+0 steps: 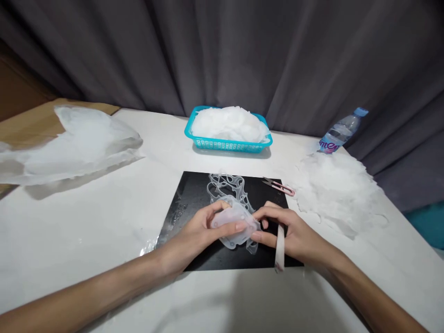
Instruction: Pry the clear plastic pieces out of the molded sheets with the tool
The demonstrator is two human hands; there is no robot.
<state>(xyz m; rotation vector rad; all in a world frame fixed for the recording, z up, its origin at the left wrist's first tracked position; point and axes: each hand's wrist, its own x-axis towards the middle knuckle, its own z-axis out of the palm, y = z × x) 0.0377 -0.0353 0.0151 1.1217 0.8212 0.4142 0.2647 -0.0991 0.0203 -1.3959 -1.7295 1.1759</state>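
Observation:
Over a black mat (pixel 197 185), my left hand (pixel 204 224) grips a thin, translucent, rubbery-looking piece (pixel 231 217) with rounded edges, its thumb across the front. My right hand (pixel 277 224) is closed in a pinch at the right edge of that piece, where a loose clear strip (pixel 252 246) dangles below. From the right hand's fingers hangs a whitish band (pixel 279 249); how it is attached cannot be made out. Behind the held piece lies a tangle of clear, looped offcuts (pixel 225 182). Pink-handled thread snips (pixel 279 186) rest at the mat's upper right corner.
A turquoise basket (pixel 229 145) heaped with white translucent pieces stands at the back. On the right is a pile of white scraps (pixel 340 189), with a water bottle (pixel 342 132) behind. A white plastic bag (pixel 79 143) lies left, near cardboard (pixel 34 120). A grey curtain (pixel 222 55) hangs behind.

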